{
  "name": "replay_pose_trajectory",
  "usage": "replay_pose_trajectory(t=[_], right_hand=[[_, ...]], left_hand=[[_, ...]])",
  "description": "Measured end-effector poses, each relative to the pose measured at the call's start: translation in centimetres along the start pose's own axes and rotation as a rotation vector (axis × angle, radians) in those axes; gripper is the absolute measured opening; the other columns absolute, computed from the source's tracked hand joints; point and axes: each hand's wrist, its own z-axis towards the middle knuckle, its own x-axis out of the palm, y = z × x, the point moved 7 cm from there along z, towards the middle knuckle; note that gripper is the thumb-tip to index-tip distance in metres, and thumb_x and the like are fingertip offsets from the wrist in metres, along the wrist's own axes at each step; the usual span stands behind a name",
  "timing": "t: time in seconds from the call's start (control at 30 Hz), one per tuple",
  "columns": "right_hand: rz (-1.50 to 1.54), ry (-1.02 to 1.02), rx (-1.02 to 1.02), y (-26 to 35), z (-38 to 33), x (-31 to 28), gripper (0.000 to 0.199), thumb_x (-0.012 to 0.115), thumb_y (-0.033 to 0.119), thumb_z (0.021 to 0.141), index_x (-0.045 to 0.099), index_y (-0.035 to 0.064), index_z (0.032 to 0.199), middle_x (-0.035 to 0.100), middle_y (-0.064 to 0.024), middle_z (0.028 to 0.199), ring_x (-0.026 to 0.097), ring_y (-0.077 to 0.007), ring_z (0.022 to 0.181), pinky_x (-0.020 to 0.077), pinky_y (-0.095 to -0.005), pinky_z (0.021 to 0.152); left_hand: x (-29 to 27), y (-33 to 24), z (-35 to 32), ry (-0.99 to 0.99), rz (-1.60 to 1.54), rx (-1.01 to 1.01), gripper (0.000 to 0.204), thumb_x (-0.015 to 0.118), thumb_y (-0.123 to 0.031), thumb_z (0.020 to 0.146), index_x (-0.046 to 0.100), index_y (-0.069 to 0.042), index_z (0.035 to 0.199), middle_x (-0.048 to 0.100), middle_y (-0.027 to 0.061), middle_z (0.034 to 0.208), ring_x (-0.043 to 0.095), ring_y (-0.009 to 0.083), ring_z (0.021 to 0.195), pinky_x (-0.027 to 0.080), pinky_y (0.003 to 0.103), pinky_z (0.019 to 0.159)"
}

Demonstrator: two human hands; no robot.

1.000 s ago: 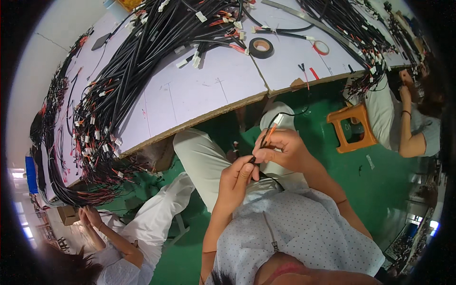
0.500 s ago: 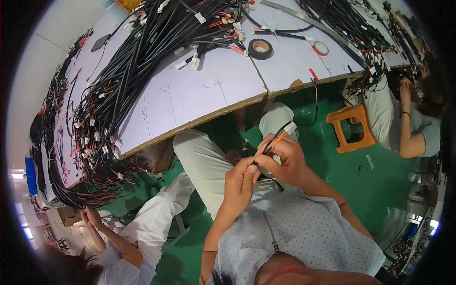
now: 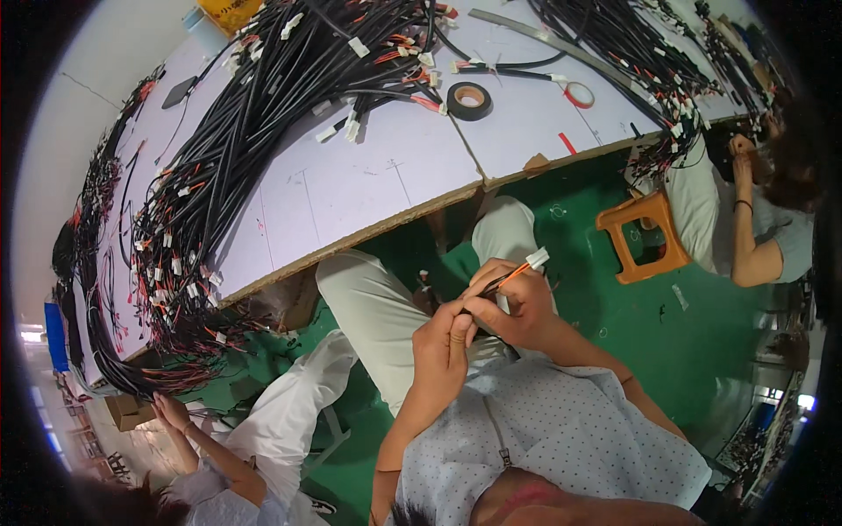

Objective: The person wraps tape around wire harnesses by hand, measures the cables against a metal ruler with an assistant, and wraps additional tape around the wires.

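Fingertips of the right hand [image 3: 517,307] pinch a thin bundle of orange and black wires [image 3: 507,279] just below its small white plastic connector [image 3: 537,258], which sticks up and to the right at the centre of the frame. The left hand [image 3: 443,342] closes around the lower end of the same bundle, thumb pressed against it, touching the right hand. Both hands are curled tight on the wires, held above the person's lap.

By the look of it the bundle is light and limp, bending wherever it is unsupported, so a hold close behind the connector keeps the tip steady; the connector itself seems small and hard, likely easy to twist off line if gripped by its edges.

Beyond the hands, a white worktable [image 3: 368,175] arcs across the upper frame, carrying thick black cable harnesses [image 3: 254,114] and a black roll of tape [image 3: 469,100]. An orange plastic stool [image 3: 645,237] stands on the green floor [image 3: 702,333] at right.
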Motion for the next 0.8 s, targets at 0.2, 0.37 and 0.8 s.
replay_pose_trajectory(t=[0.2,0.37,0.8], right_hand=[[0.051,-0.035,0.074,-0.8,-0.1,0.0,0.005,0.066,0.004,0.079,0.066,-0.0004,0.082,0.063,-0.0088,0.078,0.061,-0.0144,0.065,0.0471,-0.0251,0.056],[0.077,-0.025,0.092,-1.5,-0.4,0.2,0.008,0.066,0.006,0.082,0.065,-0.0015,0.084,0.062,-0.0077,0.079,0.060,-0.0105,0.064,0.0462,-0.0233,0.055],[0.634,0.138,0.585,-7.9,-3.0,1.4,0.027,0.057,0.012,0.092,0.059,-0.0014,0.116,0.062,-0.0036,0.087,0.057,-0.0082,0.078,0.0485,-0.0237,0.067]], left_hand=[[-0.1,0.1,0.4,-0.005,0.031,0.005,0.020,0.046,-0.015,0.098,0.059,0.000,0.102,0.049,0.0049,0.062,0.046,0.0132,0.054,0.039,0.027,0.052],[-0.2,0.5,0.8,-0.008,0.095,0.015,0.021,0.046,-0.017,0.098,0.059,-0.001,0.103,0.050,0.0051,0.061,0.046,0.0132,0.053,0.039,0.027,0.051],[0.1,2.9,1.9,0.047,-0.548,-0.226,0.028,0.043,-0.021,0.100,0.058,-0.001,0.111,0.043,-0.0049,0.066,0.032,0.0044,0.057,0.026,0.019,0.052]])
